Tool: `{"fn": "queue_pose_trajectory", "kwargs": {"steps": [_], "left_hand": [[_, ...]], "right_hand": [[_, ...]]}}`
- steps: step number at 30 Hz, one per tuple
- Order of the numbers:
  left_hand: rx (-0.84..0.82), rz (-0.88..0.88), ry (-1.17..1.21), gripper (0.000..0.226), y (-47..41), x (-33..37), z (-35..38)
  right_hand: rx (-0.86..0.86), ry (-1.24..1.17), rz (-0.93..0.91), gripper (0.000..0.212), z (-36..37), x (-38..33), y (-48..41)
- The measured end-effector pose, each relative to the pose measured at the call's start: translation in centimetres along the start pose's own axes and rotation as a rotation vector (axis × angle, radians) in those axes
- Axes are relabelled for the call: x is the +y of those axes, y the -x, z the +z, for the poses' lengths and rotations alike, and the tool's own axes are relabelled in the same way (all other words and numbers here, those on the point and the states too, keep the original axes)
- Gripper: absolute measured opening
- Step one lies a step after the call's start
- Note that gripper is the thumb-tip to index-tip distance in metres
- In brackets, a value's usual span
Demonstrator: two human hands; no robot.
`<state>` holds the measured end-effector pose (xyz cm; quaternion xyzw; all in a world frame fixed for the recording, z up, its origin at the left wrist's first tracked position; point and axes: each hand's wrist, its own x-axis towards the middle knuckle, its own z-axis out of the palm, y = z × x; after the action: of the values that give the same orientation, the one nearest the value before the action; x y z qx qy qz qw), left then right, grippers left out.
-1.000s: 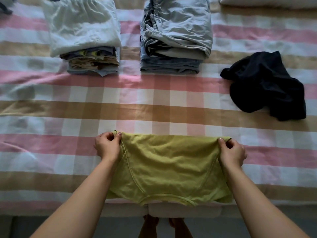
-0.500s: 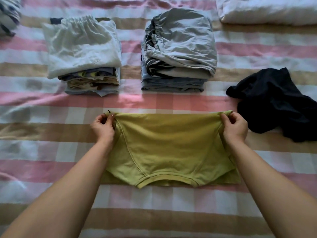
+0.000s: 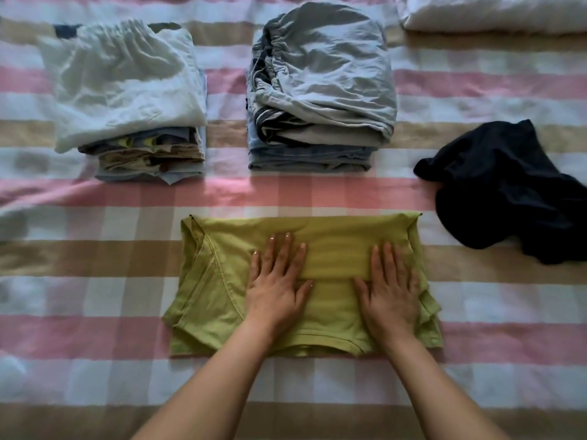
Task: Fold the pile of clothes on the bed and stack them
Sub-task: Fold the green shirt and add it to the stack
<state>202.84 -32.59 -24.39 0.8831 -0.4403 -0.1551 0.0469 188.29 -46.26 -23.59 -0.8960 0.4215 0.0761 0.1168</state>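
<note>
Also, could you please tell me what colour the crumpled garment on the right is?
The crumpled garment is dark navy, almost black; head view.

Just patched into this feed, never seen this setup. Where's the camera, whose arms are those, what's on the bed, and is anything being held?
No machine here: a person works bare-handed, and the one camera sits on their head, looking forward and down, so the arms entering from below are the wearer's own. The left hand and right hand lie flat on a partly folded green shirt, pressing it; nothing is gripped. The shirt lies on a checked bedsheet. Beyond it stand two folded stacks, a white-topped stack and a grey-topped stack. A dark garment lies crumpled at the right, unfolded. A white pillow shows top right.
</note>
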Motion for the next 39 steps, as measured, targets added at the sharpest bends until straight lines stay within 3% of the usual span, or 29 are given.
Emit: {"fn": "queue_pose_trajectory", "kwargs": {"steps": [3, 5, 9, 12, 16, 19, 22, 26, 30, 35, 39], "left_hand": [[-0.052, -0.101, -0.042, 0.073, 0.2, -0.1, 0.3], [-0.101, -0.088, 0.004, 0.073, 0.0, 1.6, -0.1], [-0.099, 0.229, -0.035, 0.065, -0.4, 7.4, -1.0], [-0.212, 0.239, -0.062, 0.068, 1.6, 10.2, -0.4], [-0.185, 0.346, -0.041, 0.064, 4.7, 10.6, 0.8], [-0.134, 0.243, 0.068, 0.054, 3.0, 12.1, -0.3], [-0.087, 0.049, 0.253, 0.045, -1.2, 15.0, -1.5], [-0.003, -0.127, 0.287, 0.05, -6.7, 18.2, -1.8], [0.001, -0.251, 0.221, 0.066, -9.2, 19.8, -1.0], [0.066, -0.188, 0.363, 0.034, -9.5, 18.9, -1.4], [0.039, -0.212, 0.705, 0.015, -9.4, 16.5, -3.9]], "right_hand": [[-0.023, -0.014, 0.148, 0.1, -0.6, 1.6, 0.4], [-0.022, -0.068, 0.181, 0.091, -1.4, 1.7, 0.7], [-0.028, -0.087, 0.179, 0.07, -3.0, 1.7, 2.6], [-0.063, -0.091, 0.214, 0.072, -2.4, 3.1, 5.3], [0.028, -0.128, 0.259, 0.068, -1.6, 4.8, 7.3], [0.128, -0.198, 0.371, 0.071, -2.3, 5.0, 7.5], [0.254, -0.354, 0.554, 0.045, -2.8, 5.1, 6.9], [0.222, -0.53, 0.749, 0.031, -3.0, 4.8, 5.7], [0.206, -0.523, 0.727, 0.023, -3.1, 4.7, 5.1], [0.263, -0.823, 0.711, 0.014, -3.3, 3.7, 5.9], [0.333, -1.079, 0.702, 0.013, -4.6, 1.6, 6.7]]}}
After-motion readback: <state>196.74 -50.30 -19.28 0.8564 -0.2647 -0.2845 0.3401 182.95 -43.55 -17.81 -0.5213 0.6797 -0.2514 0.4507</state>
